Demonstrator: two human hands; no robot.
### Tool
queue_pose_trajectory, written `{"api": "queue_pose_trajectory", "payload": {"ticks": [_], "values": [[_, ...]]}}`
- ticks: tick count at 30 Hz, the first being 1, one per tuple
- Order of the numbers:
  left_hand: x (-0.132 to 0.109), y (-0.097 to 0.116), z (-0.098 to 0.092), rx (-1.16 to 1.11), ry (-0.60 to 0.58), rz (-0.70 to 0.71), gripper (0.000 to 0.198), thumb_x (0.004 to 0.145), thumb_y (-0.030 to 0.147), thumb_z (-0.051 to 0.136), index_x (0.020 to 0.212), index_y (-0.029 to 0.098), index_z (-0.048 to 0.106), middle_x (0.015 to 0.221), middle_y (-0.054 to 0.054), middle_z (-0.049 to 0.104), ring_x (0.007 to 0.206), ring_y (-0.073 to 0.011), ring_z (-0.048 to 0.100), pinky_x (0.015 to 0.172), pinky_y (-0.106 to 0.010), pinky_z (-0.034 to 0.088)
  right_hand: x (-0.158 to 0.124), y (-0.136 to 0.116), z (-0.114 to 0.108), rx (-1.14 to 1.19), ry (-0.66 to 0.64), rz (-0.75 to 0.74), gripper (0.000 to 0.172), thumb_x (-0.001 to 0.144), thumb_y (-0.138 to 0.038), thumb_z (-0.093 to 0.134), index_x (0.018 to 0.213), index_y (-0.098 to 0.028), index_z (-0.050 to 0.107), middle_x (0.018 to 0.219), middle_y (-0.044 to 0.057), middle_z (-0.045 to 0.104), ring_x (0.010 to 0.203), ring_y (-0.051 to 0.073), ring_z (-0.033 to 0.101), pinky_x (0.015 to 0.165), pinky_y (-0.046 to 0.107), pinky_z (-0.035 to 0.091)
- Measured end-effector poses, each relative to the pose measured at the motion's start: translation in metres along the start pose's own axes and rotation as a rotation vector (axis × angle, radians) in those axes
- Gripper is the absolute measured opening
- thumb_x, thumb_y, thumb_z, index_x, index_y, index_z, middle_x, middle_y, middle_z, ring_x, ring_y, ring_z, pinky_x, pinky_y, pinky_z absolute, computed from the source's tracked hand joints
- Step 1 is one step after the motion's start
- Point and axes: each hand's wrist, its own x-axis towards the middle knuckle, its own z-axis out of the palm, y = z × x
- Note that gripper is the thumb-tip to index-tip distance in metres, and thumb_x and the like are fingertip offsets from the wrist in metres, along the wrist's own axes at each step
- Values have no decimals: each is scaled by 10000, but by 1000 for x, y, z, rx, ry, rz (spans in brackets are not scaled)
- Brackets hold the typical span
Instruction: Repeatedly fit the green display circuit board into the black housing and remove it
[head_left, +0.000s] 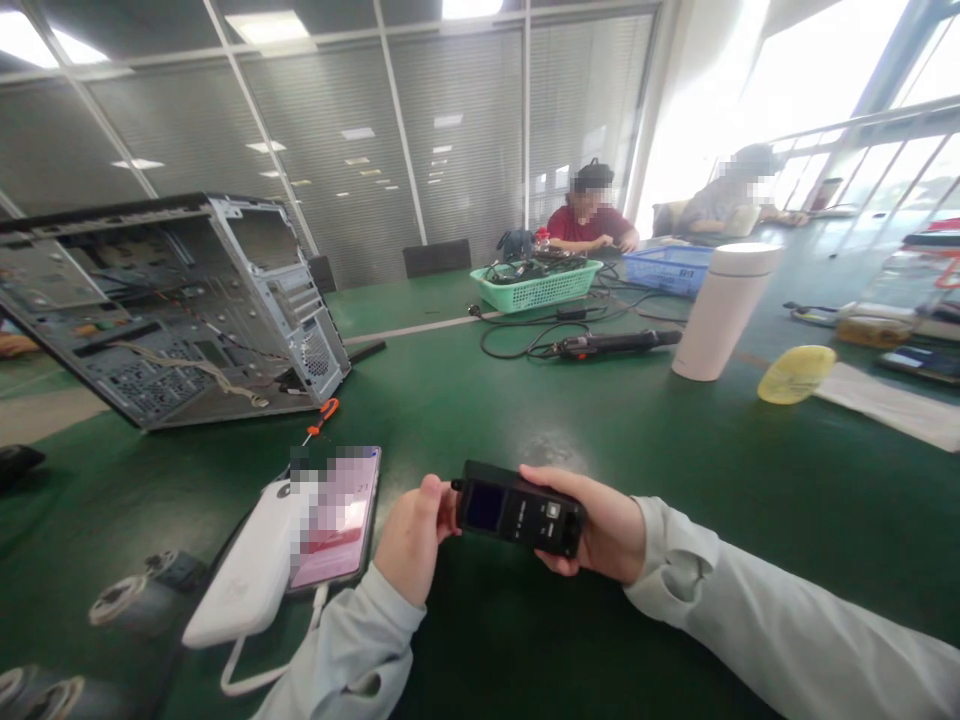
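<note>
Green desk [465, 400]: right hand [604, 520] grips black handheld device [517, 510] above it; left hand [411, 535] curls, thumb up, at device's left end, grip unclear. White power bank [247, 570], phone [345, 540] lie left; open computer case [187, 320] stands beyond.

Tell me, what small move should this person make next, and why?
Perhaps the right hand could press the pale button on the black device: the right thumb lies close by, and the screen looks dark.
</note>
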Motion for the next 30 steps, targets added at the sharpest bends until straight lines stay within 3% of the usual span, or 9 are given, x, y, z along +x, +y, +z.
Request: {"api": "queue_pose_trajectory", "payload": {"ticks": [3, 5, 7, 9, 12, 14, 20, 26, 30], "values": [[2, -6, 0, -40, 2, 10, 680, 736, 763, 311, 543, 182, 606, 475, -25, 502, 453, -145, 428, 443, -259, 324, -2, -3, 1, 103, -17, 173, 517, 938, -567, 256, 774, -116, 448, 553, 19, 485, 408, 71, 470, 382, 127, 334], [3, -9, 0, -52, 24, 5, 640, 778, 710, 329, 723, 175, 676, 519, -29, 554, 478, -159, 468, 454, -264, 347, -1, -3, 0, 48, -5, 131, 499, 927, -572, 288, 814, -117, 459, 570, 14, 494, 413, 78, 482, 382, 132, 336], [3, -9, -1, -30, 26, 37, 577, 819, 641, 349, 885, 179, 689, 667, -53, 643, 586, -185, 549, 516, -274, 402, 1, 0, -2, -129, 51, -59, 473, 863, -591, 424, 915, -125, 481, 604, 7, 507, 443, 101, 509, 384, 147, 339], [2, -5, 0, 44, -3, 113, 459, 839, 545, 412, 950, 194, 687, 856, -69, 684, 759, -212, 601, 629, -287, 450, 4, 5, -5, -396, 166, -391, 488, 766, -564, 579, 991, -135, 517, 716, 27, 552, 570, 134, 569, 460, 187, 412], [1, 2, 1, 143, -57, 162, 309, 802, 409, 538, 997, 209, 671, 999, -71, 674, 882, -228, 604, 717, -304, 473, 7, 11, -11, -722, 340, -883, 472, 721, -431, 675, 1099, -176, 552, 1027, 53, 551, 914, 165, 562, 778, 276, 481], [2, 5, 1, 114, -66, 128, 321, 760, 357, 599, 1037, 198, 632, 1033, -82, 661, 901, -229, 607, 728, -318, 491, 7, 12, -15, -780, 383, -1047, 469, 747, -353, 667, 1163, -202, 513, 1131, 42, 503, 1012, 158, 511, 888, 295, 442], [5, 5, 0, -115, -94, 53, 246, 693, 295, 684, 877, 176, 571, 1122, -117, 643, 940, -238, 627, 780, -360, 511, 0, 7, -17, -752, 325, -1034, 412, 789, -291, 605, 1132, -155, 422, 1018, 52, 502, 889, 132, 512, 777, 248, 445], [4, 4, 0, -15, -117, 88, 192, 695, 274, 689, 836, 184, 595, 984, -80, 689, 871, -215, 638, 748, -337, 513, -4, 2, -17, -855, 338, -934, 420, 779, -409, 645, 1044, -160, 436, 876, 13, 490, 731, 100, 459, 649, 209, 397], [2, 7, 1, -29, -61, 138, 182, 725, 293, 658, 854, 185, 590, 1019, -90, 670, 910, -225, 628, 766, -335, 512, -5, 0, -18, -869, 322, -924, 410, 801, -424, 631, 1066, -161, 462, 949, 28, 519, 776, 109, 495, 677, 215, 420]]}}
